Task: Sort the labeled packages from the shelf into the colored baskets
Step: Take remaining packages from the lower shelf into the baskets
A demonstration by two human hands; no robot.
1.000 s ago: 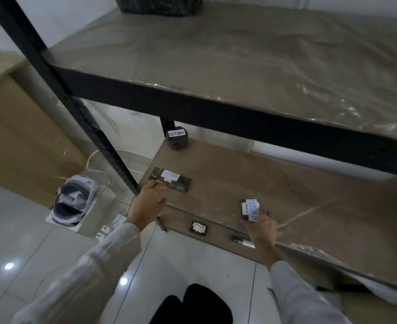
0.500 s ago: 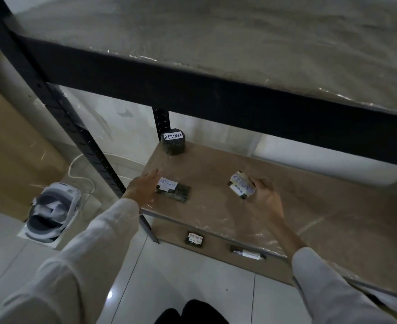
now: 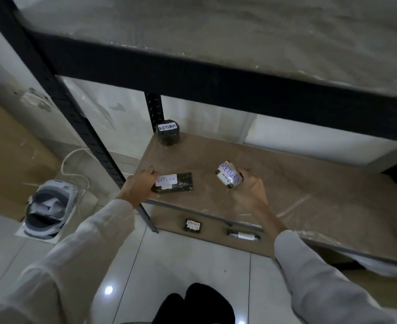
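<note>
My left hand [image 3: 139, 187] grips the left end of a flat dark package [image 3: 175, 182] with a white RETURN label, which lies near the front left corner of the middle shelf [image 3: 286, 183]. My right hand [image 3: 249, 190] holds a small roll-shaped package [image 3: 229, 175] labelled RETURN just above the shelf. A round dark package [image 3: 168, 134] with a RETURN label stands at the shelf's back left corner. On the lowest shelf lie a small labelled package [image 3: 193, 226] and a thin tube-like package [image 3: 243, 235]. No baskets are in view.
The black front beam of the upper shelf [image 3: 216, 76] hangs over the reach. A black slotted upright [image 3: 76, 118] stands just left of my left hand. A grey-white headset [image 3: 50, 206] and cable lie on the tiled floor to the left.
My right hand has lifted the roll-shaped package from the shelf's front edge and carried it further in. My left hand has closed onto the flat package's end. The view has dropped lower.
</note>
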